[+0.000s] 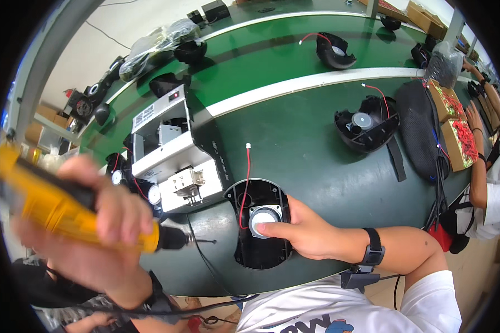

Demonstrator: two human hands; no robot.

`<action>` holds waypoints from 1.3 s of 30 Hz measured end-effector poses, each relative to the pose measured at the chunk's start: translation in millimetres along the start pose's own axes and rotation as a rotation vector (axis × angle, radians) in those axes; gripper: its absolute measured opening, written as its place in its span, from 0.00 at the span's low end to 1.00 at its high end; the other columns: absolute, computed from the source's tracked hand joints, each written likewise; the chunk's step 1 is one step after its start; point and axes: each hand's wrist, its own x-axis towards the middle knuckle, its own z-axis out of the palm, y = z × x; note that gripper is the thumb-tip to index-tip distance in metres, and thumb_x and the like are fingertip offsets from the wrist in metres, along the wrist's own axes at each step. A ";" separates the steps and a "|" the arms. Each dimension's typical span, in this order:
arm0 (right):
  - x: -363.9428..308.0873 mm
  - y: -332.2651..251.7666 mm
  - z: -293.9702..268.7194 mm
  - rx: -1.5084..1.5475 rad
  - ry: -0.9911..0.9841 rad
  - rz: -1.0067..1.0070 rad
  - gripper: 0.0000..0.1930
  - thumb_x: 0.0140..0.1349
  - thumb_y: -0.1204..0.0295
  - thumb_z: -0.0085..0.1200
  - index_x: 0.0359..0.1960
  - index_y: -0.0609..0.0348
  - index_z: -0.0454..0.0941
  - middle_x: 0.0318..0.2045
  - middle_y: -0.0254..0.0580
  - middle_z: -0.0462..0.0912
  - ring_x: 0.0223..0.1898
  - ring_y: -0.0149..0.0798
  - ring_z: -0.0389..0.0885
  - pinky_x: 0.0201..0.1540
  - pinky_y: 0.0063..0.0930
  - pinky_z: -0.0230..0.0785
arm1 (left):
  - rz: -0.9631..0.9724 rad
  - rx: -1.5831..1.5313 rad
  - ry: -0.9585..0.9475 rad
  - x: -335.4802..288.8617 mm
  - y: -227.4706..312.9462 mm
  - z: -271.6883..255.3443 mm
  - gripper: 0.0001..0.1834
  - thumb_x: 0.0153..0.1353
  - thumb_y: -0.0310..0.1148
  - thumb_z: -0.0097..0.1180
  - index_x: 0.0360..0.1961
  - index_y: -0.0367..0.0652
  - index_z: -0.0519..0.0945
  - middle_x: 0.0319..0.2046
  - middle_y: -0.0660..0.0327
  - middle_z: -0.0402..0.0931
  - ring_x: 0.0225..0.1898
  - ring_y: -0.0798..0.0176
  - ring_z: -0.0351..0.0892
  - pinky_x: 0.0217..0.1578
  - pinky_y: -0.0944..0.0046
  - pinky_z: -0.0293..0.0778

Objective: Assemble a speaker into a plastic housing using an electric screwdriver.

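My left hand (103,205) is wrapped round a yellow and black electric screwdriver (58,205), blurred by motion and raised at the left. Its bit points right, toward a black plastic speaker housing (264,254) on the dark green bench. A round speaker (265,220) with a grey-white cap sits inside the housing, and a red wire (248,177) runs from it to a small white plug. With my right hand (305,228) I grip the housing's right edge, the thumb lying across the speaker. The right fingers are mostly hidden under and behind the housing.
A white and black metal machine box (178,150) stands left of the housing. Another housing with a speaker (366,125) lies at the right, near a black padded case (422,130) and boxes of red wires (458,141). A green conveyor (261,69) runs behind. A co-worker's arm (478,161) reaches in at far right.
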 end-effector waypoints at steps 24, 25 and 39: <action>3.4 6.9 -1.2 -0.002 0.009 -0.008 0.26 0.61 0.77 0.60 0.59 0.66 0.63 0.49 0.42 0.77 0.50 0.32 0.76 0.56 0.29 0.69 | 0.001 0.015 0.123 -24.0 -40.7 50.2 0.45 0.50 0.81 0.42 0.36 0.43 0.70 0.11 0.67 0.68 0.10 0.69 0.69 0.15 0.67 0.72; 3.6 7.3 2.7 0.017 -0.007 0.002 0.26 0.61 0.77 0.60 0.59 0.66 0.63 0.49 0.42 0.77 0.50 0.32 0.76 0.56 0.29 0.69 | 0.021 0.022 0.135 -26.4 -37.4 49.8 0.45 0.50 0.81 0.42 0.36 0.43 0.69 0.12 0.67 0.68 0.11 0.68 0.69 0.15 0.67 0.72; 5.2 9.1 -2.8 -0.027 0.043 -0.022 0.26 0.61 0.77 0.60 0.58 0.66 0.63 0.48 0.41 0.78 0.49 0.31 0.77 0.54 0.28 0.71 | 0.013 0.146 0.210 -36.2 -51.4 59.3 0.47 0.46 0.83 0.44 0.33 0.41 0.68 0.13 0.66 0.68 0.11 0.67 0.69 0.17 0.64 0.72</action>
